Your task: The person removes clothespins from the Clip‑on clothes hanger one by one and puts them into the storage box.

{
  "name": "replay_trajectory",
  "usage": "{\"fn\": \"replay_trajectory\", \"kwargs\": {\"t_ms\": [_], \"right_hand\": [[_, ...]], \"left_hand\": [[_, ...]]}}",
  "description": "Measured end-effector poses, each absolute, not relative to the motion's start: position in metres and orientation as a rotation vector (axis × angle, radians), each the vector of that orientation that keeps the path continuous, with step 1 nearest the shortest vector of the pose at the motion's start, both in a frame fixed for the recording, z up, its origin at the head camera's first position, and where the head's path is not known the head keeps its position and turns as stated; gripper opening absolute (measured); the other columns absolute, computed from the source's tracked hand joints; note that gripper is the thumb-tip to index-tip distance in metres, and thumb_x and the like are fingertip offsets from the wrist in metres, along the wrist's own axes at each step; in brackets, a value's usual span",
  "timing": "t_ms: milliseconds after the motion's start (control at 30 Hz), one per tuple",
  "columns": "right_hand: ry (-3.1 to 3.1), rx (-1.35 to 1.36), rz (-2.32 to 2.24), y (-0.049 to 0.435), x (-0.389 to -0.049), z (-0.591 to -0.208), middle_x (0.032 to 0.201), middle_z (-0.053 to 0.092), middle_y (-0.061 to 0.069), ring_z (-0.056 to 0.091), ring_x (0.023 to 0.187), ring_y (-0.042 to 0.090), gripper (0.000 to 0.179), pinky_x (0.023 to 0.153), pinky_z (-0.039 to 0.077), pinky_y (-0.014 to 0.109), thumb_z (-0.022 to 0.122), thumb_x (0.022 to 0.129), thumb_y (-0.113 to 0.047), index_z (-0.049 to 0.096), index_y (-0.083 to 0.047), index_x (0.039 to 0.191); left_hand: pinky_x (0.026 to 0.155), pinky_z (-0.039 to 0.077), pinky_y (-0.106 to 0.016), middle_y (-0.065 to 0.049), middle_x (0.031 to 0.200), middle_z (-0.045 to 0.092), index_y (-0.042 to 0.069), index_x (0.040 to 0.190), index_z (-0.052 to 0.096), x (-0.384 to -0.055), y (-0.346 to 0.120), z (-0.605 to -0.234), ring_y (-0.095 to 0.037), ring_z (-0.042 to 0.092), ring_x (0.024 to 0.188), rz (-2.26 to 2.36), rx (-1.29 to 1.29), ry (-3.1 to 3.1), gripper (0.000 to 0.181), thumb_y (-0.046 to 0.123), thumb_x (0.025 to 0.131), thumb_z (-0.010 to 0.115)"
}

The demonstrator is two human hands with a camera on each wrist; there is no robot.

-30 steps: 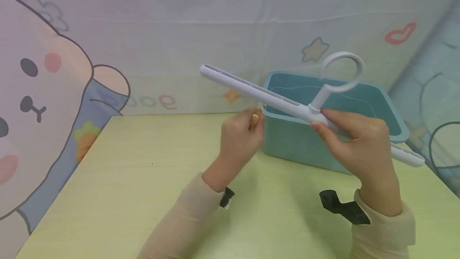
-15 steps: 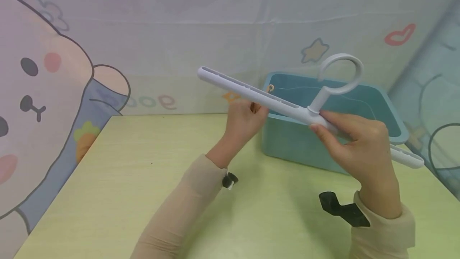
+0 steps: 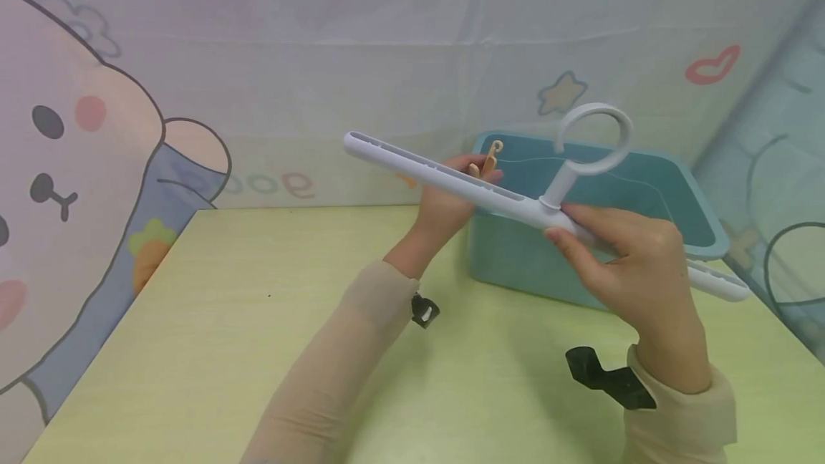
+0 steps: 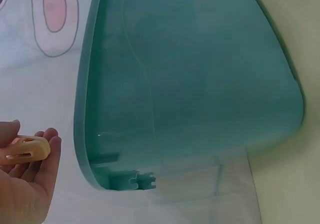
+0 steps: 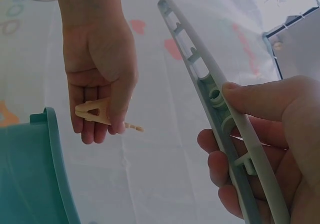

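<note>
My right hand [image 3: 644, 263] grips a white plastic clothes hanger [image 3: 412, 163] near its middle, thumb on the near side. The hanger slants across the head view, left end higher, with its round hook [image 3: 628, 138] pointing up. Behind the hanger's left arm, my left hand [image 3: 441, 210] pinches a pale orange clothespin [image 3: 490, 162], partly hidden in the head view. That clothespin [image 5: 95, 109] shows in the right wrist view between thumb and fingers, a small hook at its end. The left wrist view also has the clothespin [image 4: 30, 150], beside the bin's rim.
A teal plastic bin [image 3: 535, 253] stands at the back right of the pale yellow table [image 3: 193, 349], below and behind the hanger. A printed cloth backdrop [image 3: 387, 77] hangs behind the table.
My left hand has moved up and right, farther behind the hanger, turning so the clothespin now points upward. The right hand and hanger have shifted slightly left and down.
</note>
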State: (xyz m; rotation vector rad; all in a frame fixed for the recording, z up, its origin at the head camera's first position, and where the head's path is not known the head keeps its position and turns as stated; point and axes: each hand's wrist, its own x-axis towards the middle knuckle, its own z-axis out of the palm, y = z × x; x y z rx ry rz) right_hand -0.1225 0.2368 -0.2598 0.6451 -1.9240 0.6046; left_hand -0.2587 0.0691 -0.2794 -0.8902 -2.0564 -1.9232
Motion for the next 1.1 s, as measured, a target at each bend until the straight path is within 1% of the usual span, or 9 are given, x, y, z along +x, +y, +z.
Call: {"fn": "replay_trajectory", "kwargs": {"t_ms": [67, 133, 300, 500, 633, 767, 933, 1100], "right_hand": [[-1.922, 0.648, 0.605, 0.237, -0.122, -0.259, 0.076, 0.073, 0.013, 0.066, 0.062, 0.02, 0.056, 0.058, 0.04, 0.014, 0.06, 0.091, -0.049, 0.075, 0.005, 0.089], [-1.922, 0.649, 0.603, 0.237, -0.122, -0.259, 0.076, 0.073, 0.013, 0.066, 0.062, 0.019, 0.056, 0.058, 0.041, 0.014, 0.06, 0.092, -0.049, 0.075, 0.005, 0.089], [-1.922, 0.653, 0.606, 0.236, -0.122, -0.259, 0.077, 0.073, 0.013, 0.067, 0.064, 0.017, 0.055, 0.06, 0.041, 0.012, 0.06, 0.092, -0.048, 0.075, 0.004, 0.088], [-1.92, 0.661, 0.614, 0.236, -0.122, -0.259, 0.077, 0.073, 0.013, 0.068, 0.065, 0.016, 0.055, 0.061, 0.042, 0.012, 0.061, 0.092, -0.048, 0.075, 0.005, 0.088], [-1.925, 0.664, 0.614, 0.237, -0.122, -0.259, 0.078, 0.073, 0.013, 0.069, 0.066, 0.018, 0.055, 0.063, 0.042, 0.011, 0.061, 0.092, -0.048, 0.075, 0.005, 0.088], [-1.935, 0.664, 0.605, 0.237, -0.121, -0.259, 0.078, 0.073, 0.013, 0.068, 0.065, 0.02, 0.055, 0.061, 0.042, 0.012, 0.06, 0.092, -0.048, 0.075, 0.005, 0.088], [-1.934, 0.664, 0.591, 0.236, -0.121, -0.259, 0.077, 0.073, 0.012, 0.066, 0.062, 0.021, 0.054, 0.057, 0.04, 0.015, 0.06, 0.092, -0.048, 0.075, 0.004, 0.088], [-1.935, 0.665, 0.593, 0.237, -0.122, -0.26, 0.078, 0.073, 0.012, 0.067, 0.063, 0.021, 0.054, 0.06, 0.042, 0.014, 0.06, 0.092, -0.048, 0.076, 0.003, 0.088]], "left_hand": [[0.057, 0.04, -0.018, -0.004, 0.071, 0.053, -0.008, 0.103, 0.068, -0.262, 0.072, -0.282, -0.008, 0.047, 0.064, -1.933, -0.935, -2.054, 0.021, 0.004, 0.085, 0.071], [0.057, 0.041, -0.019, -0.005, 0.073, 0.053, -0.007, 0.105, 0.068, -0.264, 0.074, -0.284, -0.009, 0.048, 0.065, -1.927, -0.959, -2.073, 0.022, 0.005, 0.086, 0.07], [0.061, 0.044, -0.018, -0.01, 0.082, 0.06, -0.006, 0.108, 0.067, -0.266, 0.078, -0.287, -0.011, 0.052, 0.071, -1.867, -0.953, -2.164, 0.025, 0.008, 0.087, 0.07], [0.063, 0.044, -0.016, -0.016, 0.091, 0.066, -0.006, 0.107, 0.068, -0.265, 0.08, -0.287, -0.012, 0.054, 0.076, -1.849, -0.931, -2.228, 0.025, 0.008, 0.087, 0.071], [0.064, 0.045, -0.017, -0.016, 0.093, 0.067, -0.005, 0.108, 0.068, -0.265, 0.082, -0.287, -0.014, 0.056, 0.077, -1.814, -0.957, -2.259, 0.026, 0.009, 0.087, 0.071], [0.064, 0.045, -0.017, -0.014, 0.092, 0.066, -0.005, 0.109, 0.068, -0.266, 0.082, -0.288, -0.014, 0.055, 0.076, -1.782, -0.988, -2.281, 0.026, 0.011, 0.088, 0.071], [0.067, 0.046, -0.016, -0.018, 0.096, 0.068, -0.007, 0.105, 0.066, -0.265, 0.083, -0.289, -0.016, 0.059, 0.08, -1.852, -1.022, -2.248, 0.021, 0.006, 0.088, 0.068], [0.069, 0.047, -0.016, -0.021, 0.098, 0.068, -0.009, 0.102, 0.064, -0.265, 0.084, -0.291, -0.019, 0.062, 0.084, -1.879, -1.047, -2.221, 0.018, 0.002, 0.088, 0.066]]}}
